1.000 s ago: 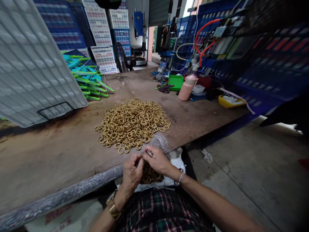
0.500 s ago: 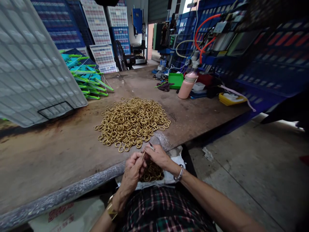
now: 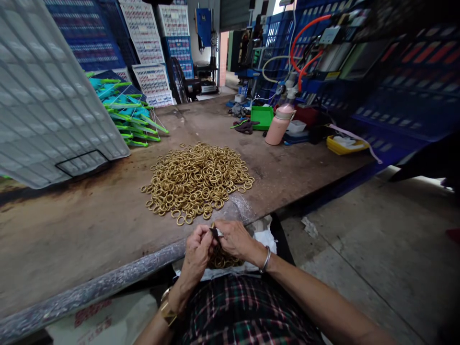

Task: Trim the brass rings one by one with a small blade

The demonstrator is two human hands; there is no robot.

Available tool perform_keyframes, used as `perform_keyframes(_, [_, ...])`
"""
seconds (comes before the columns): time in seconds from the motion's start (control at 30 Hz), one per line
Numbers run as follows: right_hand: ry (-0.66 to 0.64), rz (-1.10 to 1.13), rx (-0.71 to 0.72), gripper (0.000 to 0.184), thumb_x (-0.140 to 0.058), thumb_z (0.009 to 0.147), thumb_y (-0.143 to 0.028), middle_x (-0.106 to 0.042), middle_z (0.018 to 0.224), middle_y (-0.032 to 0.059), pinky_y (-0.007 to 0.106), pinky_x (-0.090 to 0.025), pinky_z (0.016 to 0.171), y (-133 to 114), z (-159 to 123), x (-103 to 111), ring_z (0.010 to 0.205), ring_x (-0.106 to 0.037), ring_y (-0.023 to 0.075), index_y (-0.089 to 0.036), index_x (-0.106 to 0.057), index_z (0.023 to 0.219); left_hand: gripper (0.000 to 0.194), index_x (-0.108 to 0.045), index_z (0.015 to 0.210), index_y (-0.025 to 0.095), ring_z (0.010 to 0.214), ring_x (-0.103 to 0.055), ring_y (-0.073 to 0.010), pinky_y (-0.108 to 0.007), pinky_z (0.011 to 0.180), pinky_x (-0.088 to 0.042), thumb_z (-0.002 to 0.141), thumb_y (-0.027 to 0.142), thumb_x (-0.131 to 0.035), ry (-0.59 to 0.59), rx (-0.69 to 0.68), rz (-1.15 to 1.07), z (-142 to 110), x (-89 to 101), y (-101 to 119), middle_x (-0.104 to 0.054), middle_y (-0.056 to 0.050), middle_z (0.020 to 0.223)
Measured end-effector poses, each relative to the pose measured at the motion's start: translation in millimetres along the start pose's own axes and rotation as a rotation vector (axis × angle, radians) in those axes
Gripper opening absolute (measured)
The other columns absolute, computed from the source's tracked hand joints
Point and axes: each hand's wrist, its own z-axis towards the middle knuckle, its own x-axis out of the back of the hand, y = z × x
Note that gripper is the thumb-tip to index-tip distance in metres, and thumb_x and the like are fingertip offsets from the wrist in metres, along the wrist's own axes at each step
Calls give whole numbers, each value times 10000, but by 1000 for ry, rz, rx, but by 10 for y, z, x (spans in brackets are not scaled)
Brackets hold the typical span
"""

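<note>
Left hand: The person's left hand (image 3: 197,247) was raised just off the near edge of the table (image 3: 93,225), its fingers pinched on the dark end of a small item (image 3: 215,233).
Right hand: Fingers clenched at the item's pale end, the right hand (image 3: 235,238) met the left, fingertips nearly together; a bit of gold showed above them, too small to make out.
Rings: A broad heap of gold-coloured rings (image 3: 199,179) covered the middle of the table, just beyond both hands, with a few strays around its rim.
Lap: More rings, darker in the shade, lay below the hands in a white bag (image 3: 266,242), in front of a plaid garment (image 3: 247,311).
Wrists: A gold band (image 3: 167,306) circled the left wrist, a silver bracelet (image 3: 266,259) the right.
Table's left side: A grey crate (image 3: 64,100) stood tilted beside a pile of green and turquoise plastic pieces (image 3: 125,110).
Table's far right: A pink bottle (image 3: 278,128) stood near a green tray (image 3: 262,118), with a yellow tray (image 3: 341,146) farther right.
Background: Stacked white and blue crates (image 3: 143,38) rose behind the table; an orange hose (image 3: 296,45) curved at right.
</note>
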Motion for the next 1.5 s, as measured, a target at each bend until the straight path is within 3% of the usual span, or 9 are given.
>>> perform_keyframes(0.2, [-86,-63,-84,220,-406,750,-122,-630,770,52,256,-286,575,-53,14,79,660,-545,160,-163,-544,916,340,-452,687,180,374,-342,-37,-164,371,-240,692,498,-572,5,-41,54,1,5,-15,-491,66,507])
perform_keyframes(0.4, [-95,-128,-168,240,-398,785,-142,-643,861,90,267,-327,609,-112,96,69,735,-581,190,-156,-517,993,329,-432,690,189,340,-308,-30,-155,338,-217,735,492,-553,-56,14,-20,-6,76,-43,-446,85,489])
perform_keyframes(0.63, [22,-198,-356,280,-393,763,-101,-634,932,99,269,-347,676,191,274,149,831,-574,199,-155,-510,1011,270,-478,691,174,378,-360,-42,-167,352,-284,759,415,-580,-233,81,-276,-153,46,-37,-489,55,536])
perform_keyframes(0.8, [86,-201,-301,203,-418,837,-243,-617,989,65,262,-347,677,227,361,103,867,-566,190,-196,-489,1021,279,-532,717,141,429,-424,-51,-168,370,-315,750,413,-590,-185,158,-387,-64,58,-91,-567,-1,625])
perform_keyframes(1.0, [59,-245,-319,224,-396,831,-184,-610,981,56,259,-349,642,212,397,50,805,-570,172,-212,-507,1023,235,-503,748,177,490,-513,-91,-171,378,-335,677,334,-663,-140,183,-504,-15,119,-56,-603,-1,662])
perform_keyframes(1.1, [120,-169,-273,224,-411,811,-168,-612,961,46,247,-353,672,292,404,55,820,-559,165,-209,-538,991,259,-542,807,174,500,-521,-93,-171,391,-345,635,302,-686,-128,254,-569,-4,146,-26,-592,8,637])
perform_keyframes(1.27, [355,91,-264,183,-406,823,-217,-605,860,50,236,-363,715,419,484,109,811,-526,150,-174,-582,852,275,-513,634,146,583,-567,-111,-181,430,-376,620,343,-704,-85,289,-609,96,160,-15,-596,-12,673])
perform_keyframes(1.37, [457,332,-313,213,-411,811,-289,-571,731,15,227,-366,665,444,534,155,702,-495,130,-168,-574,749,294,-505,665,156,577,-561,-111,-172,410,-354,610,352,-717,-65,217,-515,178,141,2,-584,0,672])
perform_keyframes(1.5, [482,621,-372,198,-454,743,-332,-481,596,-37,209,-336,556,440,537,153,572,-428,102,-167,-540,673,274,-508,679,166,454,-429,-62,-158,364,-272,670,395,-659,-22,20,-260,280,100,15,-520,38,603])
